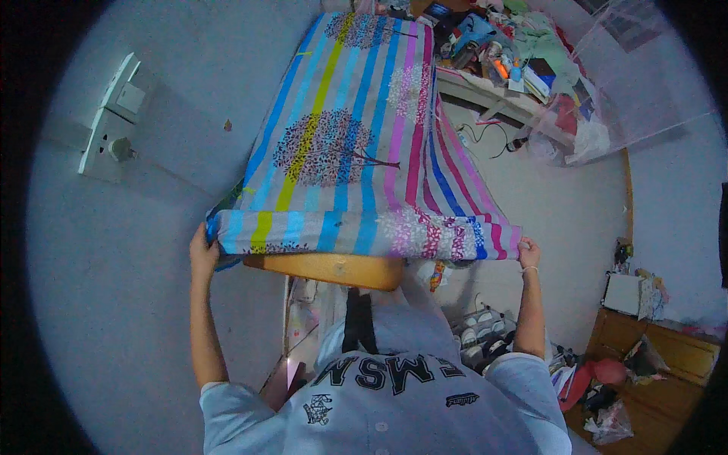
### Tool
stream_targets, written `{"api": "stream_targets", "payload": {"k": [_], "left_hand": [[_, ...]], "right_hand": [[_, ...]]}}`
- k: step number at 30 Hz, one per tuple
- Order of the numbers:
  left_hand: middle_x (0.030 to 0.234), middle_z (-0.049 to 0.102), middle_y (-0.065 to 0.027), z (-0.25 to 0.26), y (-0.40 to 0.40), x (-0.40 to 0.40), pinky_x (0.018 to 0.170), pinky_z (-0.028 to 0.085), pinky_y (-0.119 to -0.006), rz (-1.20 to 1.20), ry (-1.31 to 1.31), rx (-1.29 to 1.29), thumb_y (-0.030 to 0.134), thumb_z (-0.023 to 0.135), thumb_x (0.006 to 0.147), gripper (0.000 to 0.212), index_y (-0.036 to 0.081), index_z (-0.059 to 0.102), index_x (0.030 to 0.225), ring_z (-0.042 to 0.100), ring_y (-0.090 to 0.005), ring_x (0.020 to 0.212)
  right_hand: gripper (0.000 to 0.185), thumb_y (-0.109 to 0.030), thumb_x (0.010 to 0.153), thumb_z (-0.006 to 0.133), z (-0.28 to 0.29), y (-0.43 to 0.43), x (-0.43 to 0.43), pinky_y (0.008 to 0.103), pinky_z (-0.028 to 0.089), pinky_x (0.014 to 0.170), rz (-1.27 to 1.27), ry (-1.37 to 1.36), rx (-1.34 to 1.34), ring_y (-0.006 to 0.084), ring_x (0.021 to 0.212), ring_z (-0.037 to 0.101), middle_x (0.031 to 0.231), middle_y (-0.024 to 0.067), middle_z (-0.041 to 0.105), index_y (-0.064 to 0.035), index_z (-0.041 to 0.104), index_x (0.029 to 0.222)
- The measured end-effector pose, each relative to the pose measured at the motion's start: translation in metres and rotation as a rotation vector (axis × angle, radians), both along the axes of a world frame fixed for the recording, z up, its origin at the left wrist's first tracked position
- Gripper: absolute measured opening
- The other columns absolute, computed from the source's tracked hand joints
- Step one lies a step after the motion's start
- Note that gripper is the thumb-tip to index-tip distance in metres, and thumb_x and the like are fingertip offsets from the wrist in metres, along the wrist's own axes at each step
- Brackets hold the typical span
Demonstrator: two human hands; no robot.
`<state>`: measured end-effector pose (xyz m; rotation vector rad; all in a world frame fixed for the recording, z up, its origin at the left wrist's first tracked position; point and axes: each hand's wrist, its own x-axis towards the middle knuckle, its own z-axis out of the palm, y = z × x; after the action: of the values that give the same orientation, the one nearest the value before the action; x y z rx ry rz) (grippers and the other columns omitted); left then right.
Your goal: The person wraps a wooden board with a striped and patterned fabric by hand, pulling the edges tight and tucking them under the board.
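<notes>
A striped cloth with a printed tree pattern [341, 153], likely a bed sheet or cover, stretches away in front of me over a long raised surface. Its near end is folded into a flat band across the front. At the left end of that band, my left hand [203, 250] grips the fabric edge. My right hand [529, 253], a thin band on its wrist, pinches the right corner. Between the hands the band is held fairly straight. On the right side the cloth hangs in slanting folds. Whatever lies beneath the cloth is mostly hidden.
Below the cloth's front edge shows a wooden board [335, 270]. Wall sockets with a plug [119, 149] are at left. A cluttered table [483, 91] stands at back right, a cable [483, 133] near it. Shoes on a rack [483, 330] and a wooden cabinet [671, 347] are at lower right.
</notes>
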<state>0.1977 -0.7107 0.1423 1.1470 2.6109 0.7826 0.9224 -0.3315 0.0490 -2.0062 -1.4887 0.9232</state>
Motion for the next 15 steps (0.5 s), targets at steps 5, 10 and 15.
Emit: {"api": "stream_targets", "payload": {"k": [5, 10, 15], "left_hand": [[0.109, 0.053, -0.0245, -0.025, 0.015, 0.000, 0.081, 0.042, -0.043, -0.034, 0.263, -0.089, -0.001, 0.053, 0.071, 0.045, -0.002, 0.048, 0.116, 0.050, -0.0412, 0.098], [0.106, 0.049, -0.0232, -0.072, 0.031, 0.006, 0.076, 0.044, -0.044, 0.108, 0.135, -0.380, 0.004, 0.062, 0.070, 0.057, 0.002, 0.040, 0.122, 0.052, -0.0381, 0.094], [0.107, 0.048, -0.0167, -0.124, 0.016, 0.050, 0.079, 0.042, -0.044, 0.369, 0.469, -0.433, 0.014, 0.064, 0.072, 0.055, 0.009, 0.040, 0.121, 0.048, -0.0354, 0.100]], "right_hand": [[0.019, -0.010, 0.069, 0.060, -0.008, -0.010, -0.036, 0.0327, 0.045, 0.054, -0.024, -0.322, 0.096, 0.0191, 0.054, 0.056, 0.063, 0.0086, 0.058, -0.0102, 0.062, 0.088], [0.011, -0.012, 0.068, 0.063, -0.036, -0.017, -0.056, 0.0322, 0.046, 0.060, 0.138, -0.592, -0.022, 0.0172, 0.063, 0.059, 0.067, 0.0072, 0.061, -0.0065, 0.061, 0.077], [0.012, -0.009, 0.073, 0.058, -0.084, -0.027, -0.038, 0.0267, 0.040, 0.049, 0.235, -0.294, -0.345, 0.0111, 0.052, 0.050, 0.063, 0.0035, 0.057, -0.0014, 0.064, 0.080]]}}
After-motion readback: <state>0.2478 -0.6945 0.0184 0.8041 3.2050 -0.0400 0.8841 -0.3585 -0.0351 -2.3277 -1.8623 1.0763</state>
